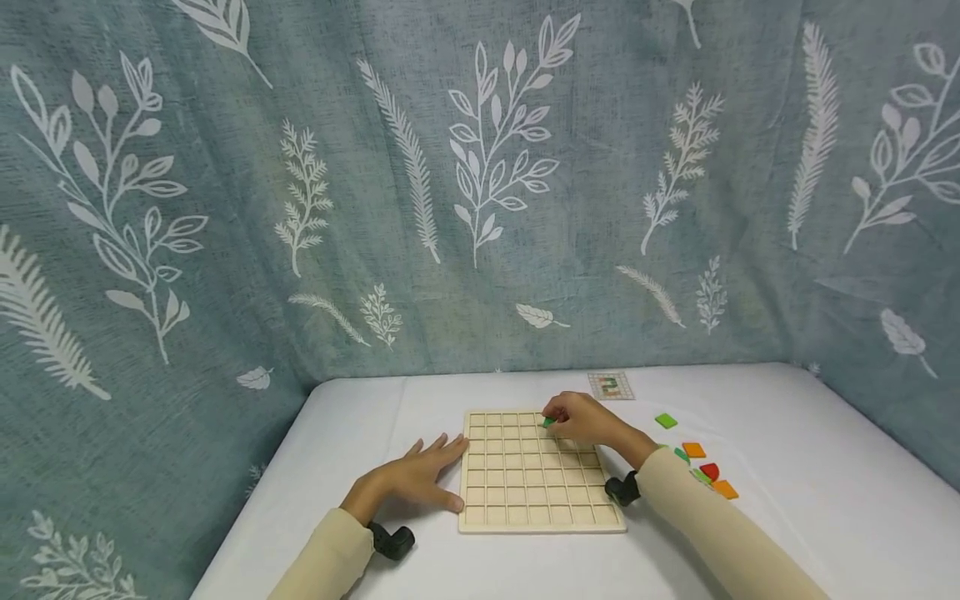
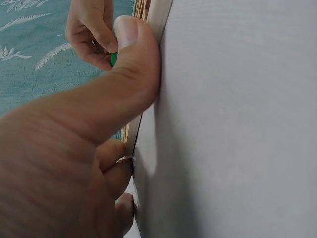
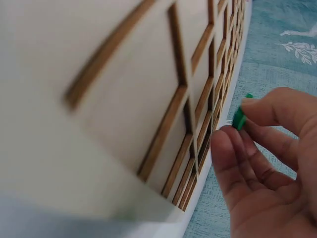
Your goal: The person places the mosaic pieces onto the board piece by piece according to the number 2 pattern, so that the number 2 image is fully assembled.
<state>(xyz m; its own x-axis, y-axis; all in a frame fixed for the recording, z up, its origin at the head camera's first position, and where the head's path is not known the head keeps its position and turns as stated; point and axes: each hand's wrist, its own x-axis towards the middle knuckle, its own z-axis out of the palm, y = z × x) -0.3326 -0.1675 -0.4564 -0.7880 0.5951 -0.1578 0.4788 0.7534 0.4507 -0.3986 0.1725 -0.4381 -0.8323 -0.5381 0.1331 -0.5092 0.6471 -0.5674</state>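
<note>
A pale wooden grid board point(image 1: 525, 492) lies flat on the white table, its square cells divided by raised strips. My right hand point(image 1: 581, 419) is over the board's far right part, pinching a small green tile point(image 3: 239, 118) between thumb and fingers. In the head view only a sliver of that tile shows. My left hand point(image 1: 420, 477) rests at the board's left edge with fingers spread. Its thumb point(image 2: 138, 54) touches the side of the board in the left wrist view.
Right of the board lie a green tile point(image 1: 666, 421), orange tiles point(image 1: 694, 450) and a red piece point(image 1: 709, 472), some partly hidden by the right sleeve. A small pattern card point(image 1: 611, 386) lies behind the board. A leaf-print curtain point(image 1: 450, 317) hangs behind the table point(image 1: 360, 417).
</note>
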